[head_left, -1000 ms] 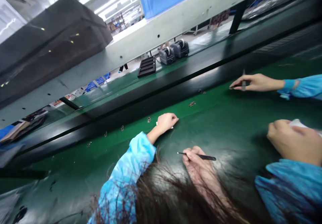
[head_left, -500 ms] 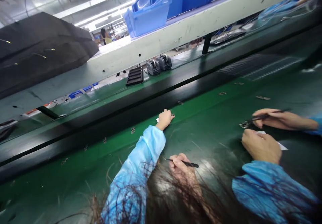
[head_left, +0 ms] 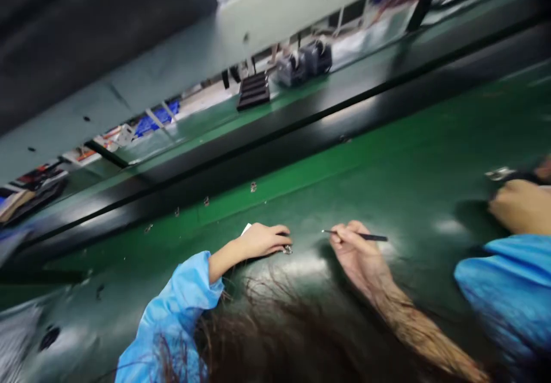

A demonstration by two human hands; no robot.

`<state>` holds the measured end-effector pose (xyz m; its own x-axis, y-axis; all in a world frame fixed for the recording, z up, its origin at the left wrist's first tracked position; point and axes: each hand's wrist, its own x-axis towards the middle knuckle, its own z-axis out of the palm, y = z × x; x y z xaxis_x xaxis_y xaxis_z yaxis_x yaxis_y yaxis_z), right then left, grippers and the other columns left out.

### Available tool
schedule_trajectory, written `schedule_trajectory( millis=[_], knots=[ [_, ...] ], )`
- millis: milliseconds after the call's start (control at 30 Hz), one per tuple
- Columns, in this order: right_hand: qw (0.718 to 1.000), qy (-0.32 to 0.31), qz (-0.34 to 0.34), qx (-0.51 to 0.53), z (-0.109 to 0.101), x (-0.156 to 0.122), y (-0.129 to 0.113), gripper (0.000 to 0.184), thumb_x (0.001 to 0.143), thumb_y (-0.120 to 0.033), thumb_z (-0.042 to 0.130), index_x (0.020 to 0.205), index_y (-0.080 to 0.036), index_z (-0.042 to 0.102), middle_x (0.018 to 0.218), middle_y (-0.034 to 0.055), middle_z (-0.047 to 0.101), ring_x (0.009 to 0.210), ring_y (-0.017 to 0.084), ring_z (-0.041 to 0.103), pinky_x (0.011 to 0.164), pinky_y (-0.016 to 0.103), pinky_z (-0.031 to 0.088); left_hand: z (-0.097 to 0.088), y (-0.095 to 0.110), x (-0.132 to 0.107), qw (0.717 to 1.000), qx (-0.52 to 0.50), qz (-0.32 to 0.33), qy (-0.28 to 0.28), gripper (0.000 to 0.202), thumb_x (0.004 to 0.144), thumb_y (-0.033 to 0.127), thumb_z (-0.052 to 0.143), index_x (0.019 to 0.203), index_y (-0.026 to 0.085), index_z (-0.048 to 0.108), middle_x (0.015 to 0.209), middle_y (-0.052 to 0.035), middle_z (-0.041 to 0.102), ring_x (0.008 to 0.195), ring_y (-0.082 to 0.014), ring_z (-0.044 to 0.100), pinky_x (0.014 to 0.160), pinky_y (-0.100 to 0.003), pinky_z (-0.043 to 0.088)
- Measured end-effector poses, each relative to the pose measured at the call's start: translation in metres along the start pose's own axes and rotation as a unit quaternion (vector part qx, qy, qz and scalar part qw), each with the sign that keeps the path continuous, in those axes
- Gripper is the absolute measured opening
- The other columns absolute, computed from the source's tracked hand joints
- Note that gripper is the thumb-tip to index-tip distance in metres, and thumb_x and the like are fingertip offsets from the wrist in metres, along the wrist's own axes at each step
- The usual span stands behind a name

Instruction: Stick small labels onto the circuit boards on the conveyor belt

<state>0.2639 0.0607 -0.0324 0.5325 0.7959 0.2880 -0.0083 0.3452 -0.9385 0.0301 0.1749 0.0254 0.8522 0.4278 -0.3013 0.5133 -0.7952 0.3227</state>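
My left hand [head_left: 262, 240], in a light blue sleeve, is low over the green work surface. Its fingers are closed on a small shiny metal part [head_left: 287, 250] at the fingertips; the part's exact kind is too small to tell. A bit of white paper [head_left: 246, 229] shows behind the knuckles. To the right, my right hand [head_left: 355, 248] pinches slim black tweezers [head_left: 373, 238], their pale tip pointing left toward the left hand. A gap lies between the tip and the metal part. Loose dark hair covers part of the lower view.
Several small metal parts, one of them a clip-like piece [head_left: 253, 187], lie along the bright green strip [head_left: 301, 176]. A co-worker's hand [head_left: 520, 205] works at the right beside another metal part [head_left: 499, 173]. Beyond are a black tray [head_left: 253, 91] and dark tape dispensers [head_left: 316, 57] under a pale beam [head_left: 275, 21].
My left hand has drawn back from the green strip toward me with a small metal part. My right hand still holds the tweezers, raised and more to the right. The view has tilted down.
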Motion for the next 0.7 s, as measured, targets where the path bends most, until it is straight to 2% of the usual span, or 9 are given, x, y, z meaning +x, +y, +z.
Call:
schedule_trajectory(
  millis=[67,167,233,267,333,400,500,600,700],
  knots=[
    [0.994,-0.011,0.089,0.064,-0.001,-0.009,0.009,0.037,0.088,-0.049,0.081,0.074,-0.021,0.061,0.072,-0.0036,0.069,0.059,0.009,0.06,0.053,0.023,0.051,0.012,0.003,-0.029,0.997,0.003,-0.075,0.028,0.031,0.106,0.042,0.062,0.135,0.041,0.071,0.15,0.0026,0.067,0.107,-0.0149,0.077,0.08,-0.02,0.056],
    [0.973,0.012,0.194,0.122,0.001,-0.016,0.014,0.036,0.066,-0.04,0.094,0.065,-0.024,0.061,0.066,-0.0023,0.072,0.055,0.012,0.061,0.049,0.026,0.049,0.033,0.015,-0.056,0.972,-0.003,-0.22,0.08,0.029,0.111,0.038,0.051,0.127,0.03,0.074,0.131,-0.002,0.075,0.112,-0.0182,0.075,0.086,-0.025,0.059],
    [0.962,0.028,0.235,0.139,0.003,-0.016,0.013,0.034,0.058,-0.033,0.096,0.061,-0.025,0.064,0.063,-0.0015,0.072,0.054,0.013,0.061,0.048,0.026,0.047,0.049,0.031,-0.06,0.957,-0.018,-0.275,0.089,0.031,0.111,0.043,0.051,0.121,0.024,0.074,0.122,-0.0055,0.076,0.111,-0.0214,0.076,0.086,-0.028,0.06],
    [0.958,0.034,0.248,0.143,0.003,-0.016,0.013,0.033,0.056,-0.03,0.097,0.061,-0.025,0.065,0.062,-0.0013,0.072,0.053,0.013,0.061,0.047,0.026,0.047,0.057,0.04,-0.058,0.951,-0.024,-0.294,0.092,0.035,0.108,0.05,0.056,0.122,0.022,0.073,0.121,-0.007,0.076,0.107,-0.0234,0.077,0.082,-0.03,0.061],
    [0.953,0.038,0.262,0.146,0.004,-0.016,0.011,0.032,0.054,-0.028,0.098,0.06,-0.025,0.067,0.061,-0.0011,0.071,0.053,0.014,0.062,0.046,0.025,0.046,0.07,0.056,-0.046,0.942,-0.032,-0.32,0.096,0.054,0.098,0.066,0.066,0.126,0.02,0.069,0.121,-0.0104,0.074,0.099,-0.0273,0.078,0.075,-0.033,0.061],
    [0.952,0.035,0.266,0.144,0.005,-0.017,0.008,0.032,0.053,-0.028,0.098,0.06,-0.025,0.068,0.06,-0.001,0.07,0.051,0.013,0.061,0.045,0.025,0.045,0.078,0.065,-0.031,0.94,-0.035,-0.324,0.097,0.066,0.091,0.071,0.071,0.127,0.017,0.067,0.121,-0.0141,0.071,0.095,-0.0303,0.078,0.071,-0.036,0.061],
    [0.956,0.018,0.261,0.132,0.006,-0.022,0.001,0.03,0.055,-0.028,0.099,0.06,-0.025,0.069,0.06,-0.0013,0.07,0.05,0.012,0.061,0.044,0.023,0.047,0.081,0.064,-0.017,0.953,-0.051,-0.284,0.094,0.054,0.096,0.061,0.071,0.129,0.018,0.066,0.125,-0.0143,0.069,0.098,-0.0298,0.078,0.072,-0.035,0.061],
    [0.963,-0.002,0.245,0.109,0.009,-0.03,-0.006,0.029,0.056,-0.026,0.099,0.061,-0.024,0.07,0.064,-0.001,0.073,0.05,0.012,0.064,0.046,0.023,0.052,0.083,0.058,-0.025,0.967,-0.081,-0.225,0.085,0.037,0.102,0.046,0.065,0.134,0.027,0.067,0.128,-0.0074,0.07,0.1,-0.0234,0.077,0.074,-0.032,0.062],
    [0.97,-0.021,0.231,0.074,0.009,-0.043,-0.008,0.028,0.058,-0.024,0.099,0.062,-0.024,0.071,0.067,-0.0002,0.076,0.05,0.013,0.067,0.049,0.025,0.059,0.089,0.057,-0.04,0.973,-0.112,-0.191,0.069,0.031,0.101,0.041,0.065,0.131,0.034,0.07,0.126,-0.0018,0.071,0.098,-0.0194,0.077,0.075,-0.03,0.062]
  ],
)
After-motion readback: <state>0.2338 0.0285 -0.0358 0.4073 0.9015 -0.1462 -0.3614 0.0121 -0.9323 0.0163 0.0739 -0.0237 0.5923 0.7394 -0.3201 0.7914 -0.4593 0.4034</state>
